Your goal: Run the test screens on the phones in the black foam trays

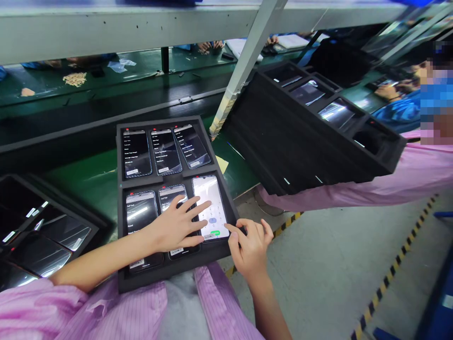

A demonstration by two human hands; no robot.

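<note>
- Clothing in pink pinstriped cloth (pixel 143 304) lies nearest, along the front edge of the tray.
- Right hand (pixel 251 245): index finger stretched toward the lit keypad's lower right edge, the rest loosely curled. Its grip is apart, clamped on nothing; I cannot tell whether the fingertip touches glass.
- Left hand (pixel 179 226): palm down, fingers spread wide over the front row, partly covering the digits; that grip is likewise apart.
- White-screened rectangular phone (pixel 215 212), showing a dial pad with a green button, sits in the front right of the tray. The step in hand appears to be keying on this pad; the next move probably calls for a light, exact fingertip press, with the left fingers clear of the digits.
- Black foam rectangular tray (pixel 208 132) holds it among five dark-screened phones (pixel 166 156) with white menu text, two partly hidden by the left arm and hand.
- Black tray of glossy dark phones (pixel 88 236) stands to the left.
- Green worktop (pixel 92 177) shows between the trays, with a pale yellow paper slip (pixel 222 164) beside the post.
- Pale metal slanted post (pixel 244 66) rises behind; a tall black foam tray stack (pixel 279 137) stands right of it.
- Co-workers' hands (pixel 210 46) show beyond.
</note>
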